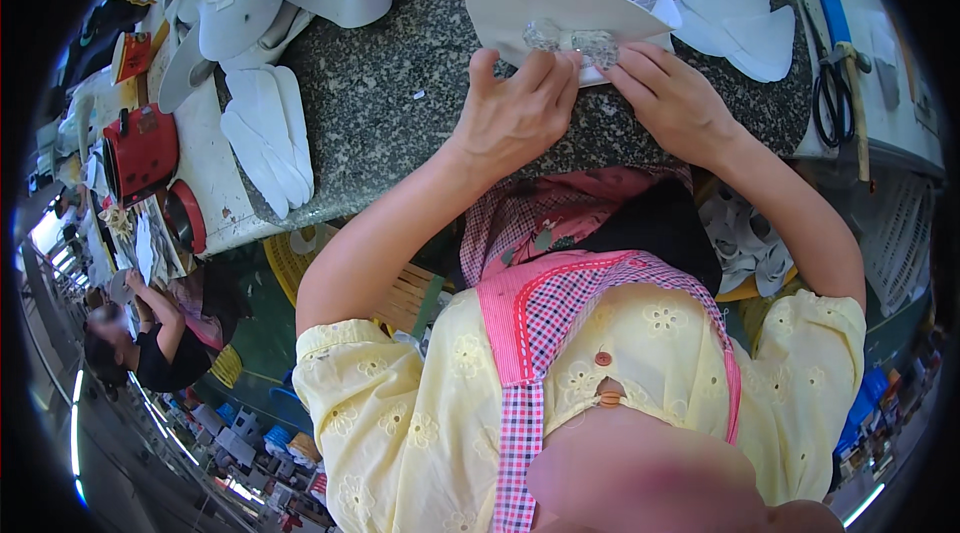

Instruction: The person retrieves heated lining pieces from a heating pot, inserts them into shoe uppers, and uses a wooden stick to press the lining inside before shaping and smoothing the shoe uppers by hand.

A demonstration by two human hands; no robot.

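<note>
At the far edge of my reach, both hands meet at a clear, sparkly bow-shaped ornament (pixel 595 45) against a white curved piece (pixel 540 8) that looks like a shoe upper. My left hand (pixel 520 103) is closed, its fingertips pinched at the middle of the ornament, with the thumb side raised. My right hand (pixel 675 98) pinches the ornament's right end, close to the white piece's lower edge. What lies between the fingertips is partly hidden. The white piece is tilted up, and a folded white edge shows behind it on the right.
Stacked white curved pieces (pixel 235 8) fill the speckled table's (pixel 375 113) far left. Flat white sole-shaped pieces lie at left (pixel 268 133) and right (pixel 745 23). Black-handled scissors (pixel 832 103) hang at the right edge. A red box (pixel 140 153) stands left, near another person (pixel 165 333).
</note>
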